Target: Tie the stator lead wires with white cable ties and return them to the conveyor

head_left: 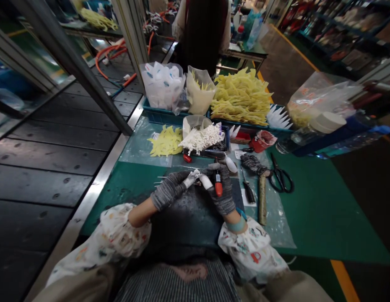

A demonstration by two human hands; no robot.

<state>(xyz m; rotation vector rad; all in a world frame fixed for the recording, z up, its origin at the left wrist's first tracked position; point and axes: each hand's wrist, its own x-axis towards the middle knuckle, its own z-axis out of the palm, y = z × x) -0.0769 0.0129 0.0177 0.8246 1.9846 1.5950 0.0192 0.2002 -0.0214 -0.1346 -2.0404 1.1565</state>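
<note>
Both hands wear grey knitted gloves with white-wrapped fingertips and meet above the dark mat [188, 222] on the green table. My left hand [170, 191] is closed in a pinch at a small white piece [195, 173]. Close beside it, my right hand [222, 191] has its thumb turned toward the same piece. A dark tube with a red end [218, 184] is held against the right palm. Thin white sticks [159, 180] lie by the left hand. Just beyond the hands are a small red cap [187, 158] and a white teardrop-shaped bottle [230, 163].
Behind stand a tray of white cotton-tipped sticks [203, 138], yellow flat pieces [166, 141], a large yellow pile [240, 98] and a bag of white parts [163, 86]. To the right lie a screwdriver [249, 191], a hammer [262, 197] and scissors [280, 174]. A slatted conveyor [40, 184] runs left.
</note>
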